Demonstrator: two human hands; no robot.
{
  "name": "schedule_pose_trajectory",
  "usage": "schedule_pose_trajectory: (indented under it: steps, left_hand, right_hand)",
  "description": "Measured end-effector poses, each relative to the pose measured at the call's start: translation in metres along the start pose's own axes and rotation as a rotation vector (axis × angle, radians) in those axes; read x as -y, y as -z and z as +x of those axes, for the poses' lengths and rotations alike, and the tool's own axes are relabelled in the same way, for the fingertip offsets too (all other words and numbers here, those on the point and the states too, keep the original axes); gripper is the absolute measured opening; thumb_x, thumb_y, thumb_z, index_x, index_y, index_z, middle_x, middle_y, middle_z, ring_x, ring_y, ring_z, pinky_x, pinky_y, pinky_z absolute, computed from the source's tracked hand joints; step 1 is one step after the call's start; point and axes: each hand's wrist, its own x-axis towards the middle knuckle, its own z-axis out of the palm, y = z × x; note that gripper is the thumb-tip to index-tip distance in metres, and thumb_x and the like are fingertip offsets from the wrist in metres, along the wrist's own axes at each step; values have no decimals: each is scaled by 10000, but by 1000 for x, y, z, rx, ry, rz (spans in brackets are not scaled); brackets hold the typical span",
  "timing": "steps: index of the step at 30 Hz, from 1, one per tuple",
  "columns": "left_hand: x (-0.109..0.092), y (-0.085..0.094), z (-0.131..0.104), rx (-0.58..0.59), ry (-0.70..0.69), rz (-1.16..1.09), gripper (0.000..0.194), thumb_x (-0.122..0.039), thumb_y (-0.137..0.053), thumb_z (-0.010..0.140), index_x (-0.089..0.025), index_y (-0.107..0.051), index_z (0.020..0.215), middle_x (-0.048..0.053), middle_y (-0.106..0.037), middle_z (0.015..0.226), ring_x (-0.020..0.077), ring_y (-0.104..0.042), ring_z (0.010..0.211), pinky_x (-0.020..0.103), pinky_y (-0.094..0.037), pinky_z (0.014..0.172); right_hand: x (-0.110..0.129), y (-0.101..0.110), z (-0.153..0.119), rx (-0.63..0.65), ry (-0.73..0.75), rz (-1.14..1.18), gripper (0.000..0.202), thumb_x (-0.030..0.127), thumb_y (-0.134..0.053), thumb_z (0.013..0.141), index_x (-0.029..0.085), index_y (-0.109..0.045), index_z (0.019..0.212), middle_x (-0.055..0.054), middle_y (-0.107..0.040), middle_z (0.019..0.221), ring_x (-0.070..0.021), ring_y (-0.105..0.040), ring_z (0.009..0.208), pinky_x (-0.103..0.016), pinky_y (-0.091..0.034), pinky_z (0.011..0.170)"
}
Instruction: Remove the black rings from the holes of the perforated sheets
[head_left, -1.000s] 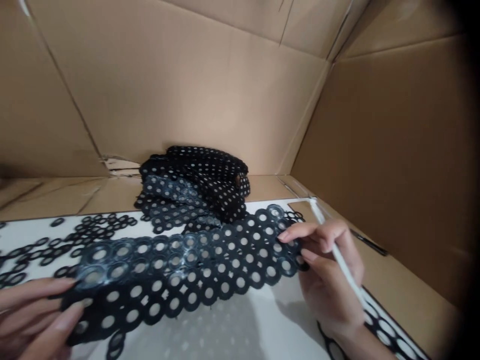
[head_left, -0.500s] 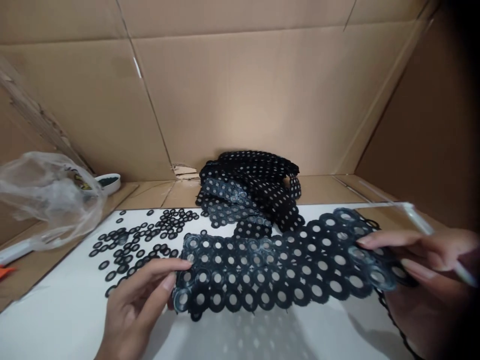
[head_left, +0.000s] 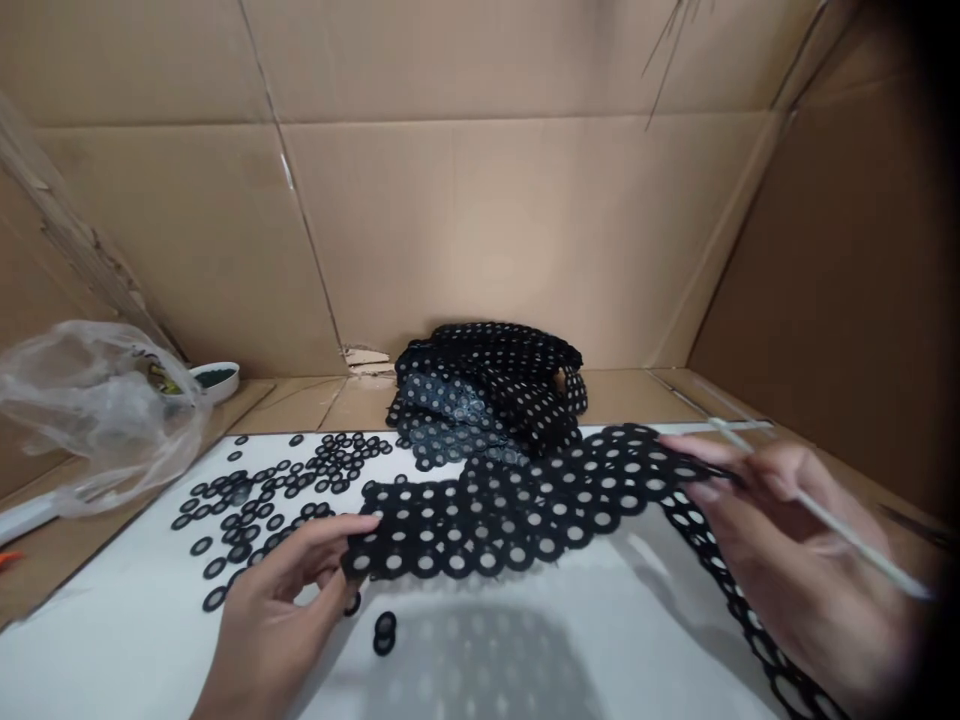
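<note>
A strip of joined black rings (head_left: 517, 510), like openwork fabric with pale holes, is held up above the white board. My left hand (head_left: 281, 610) pinches its left end between thumb and fingers. At the strip's right end, my right hand (head_left: 795, 540) grips the edge and also keeps a thin whitish stick (head_left: 862, 545), whose exact kind I cannot make out, across its fingers. A narrow length of the same ring fabric (head_left: 739, 610) hangs below the right hand. Two overlapping loose rings (head_left: 384, 634) lie on the board under the strip.
Behind the strip, a heap of the same ring fabric (head_left: 487, 385) rests against the cardboard wall (head_left: 480, 220). Many loose black rings (head_left: 274, 495) are scattered over the white board (head_left: 120, 610). On the left are a clear plastic bag (head_left: 112, 410) and a white dish (head_left: 217, 380) with dark contents.
My right hand has moved left and turned, tilting the strip so its shiny bluish face no longer shows. The two overlapping rings are now visible below it. The view has shifted slightly.
</note>
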Motion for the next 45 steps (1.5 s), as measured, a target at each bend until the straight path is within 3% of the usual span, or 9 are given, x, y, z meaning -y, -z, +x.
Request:
schedule_pose_trajectory:
  steps: [6, 12, 15, 17, 20, 29, 33, 36, 45]
  left_hand:
    - [-12, 2, 0, 109, 191, -113, 457, -621, -856, 876, -219, -641, 844, -63, -486, 630, 91, -464, 532, 173, -388, 487]
    - [-14, -1, -12, 756, 368, -187, 543, -676, -691, 987, -249, -411, 801, -112, -342, 530, 82, -287, 446, 226, -190, 477]
    - [-10, 2, -13, 881, 244, 60, 514, -635, -603, 1049, -241, -411, 782, -77, -408, 617, 107, -382, 525, 251, -234, 527]
    - [-9, 4, -11, 865, 95, 268, 506, -596, -539, 1086, -231, -424, 754, -58, -435, 633, 125, -423, 580, 268, -256, 567]
    - [-10, 5, -9, 821, -15, 443, 486, -566, -499, 1101, -234, -417, 756, -59, -460, 622, 129, -443, 571, 278, -287, 581]
    - [-14, 2, -11, 720, -71, 483, 414, -509, -514, 1117, -243, -510, 800, -57, -513, 636, 132, -487, 564, 264, -342, 549]
    - [-15, 6, -13, 600, -169, 477, 239, -482, -588, 1091, -272, -699, 1067, 21, -741, 1074, 112, -530, 577, 278, -459, 599]
    - [-17, 7, -14, 547, -182, 530, 220, -474, -633, 1066, -288, -718, 1144, 62, -701, 1379, 71, -502, 516, 284, -476, 570]
    - [-21, 3, -14, 653, -86, 488, 154, -393, -562, 1104, -273, -656, 1130, -38, -646, 824, 133, -570, 608, 272, -439, 593]
  right_hand:
    - [4, 13, 16, 262, -94, -193, 547, 502, -896, 876, 257, -409, 833, 29, -609, 795, -151, -545, 621, -265, -479, 557]
    - [15, 52, 36, 826, -334, -558, 497, 577, -859, 865, 238, -503, 789, 1, -588, 795, -182, -589, 657, -283, -499, 562]
    - [12, 51, 37, 746, -255, -725, 595, 695, -784, 906, 245, -437, 730, 7, -597, 673, -201, -607, 611, -317, -476, 602]
    - [9, 41, 34, 591, -2, -755, 629, 730, -701, 968, 248, -406, 693, 8, -571, 628, -206, -583, 630, -336, -460, 658]
    - [4, 22, 19, 531, 97, -583, 657, 672, -497, 1124, 233, -463, 637, -5, -578, 608, -197, -593, 651, -345, -466, 740]
    - [-19, -27, -48, 857, -227, -16, 629, 677, -299, 1179, 257, -759, 1086, -38, -757, 858, -182, -599, 700, -299, -458, 618]
    - [-25, -30, -50, 873, -299, -43, 559, 644, -371, 1182, 250, -744, 1049, -37, -735, 902, -173, -602, 735, -281, -459, 619]
    - [-23, -29, -46, 877, -337, -49, 541, 633, -398, 1181, 235, -730, 1027, -34, -720, 857, -167, -587, 698, -282, -454, 603]
    - [-7, -27, -41, 950, -255, -262, 229, 377, -546, 1108, 258, -715, 1009, -20, -749, 872, -208, -664, 761, -313, -461, 627]
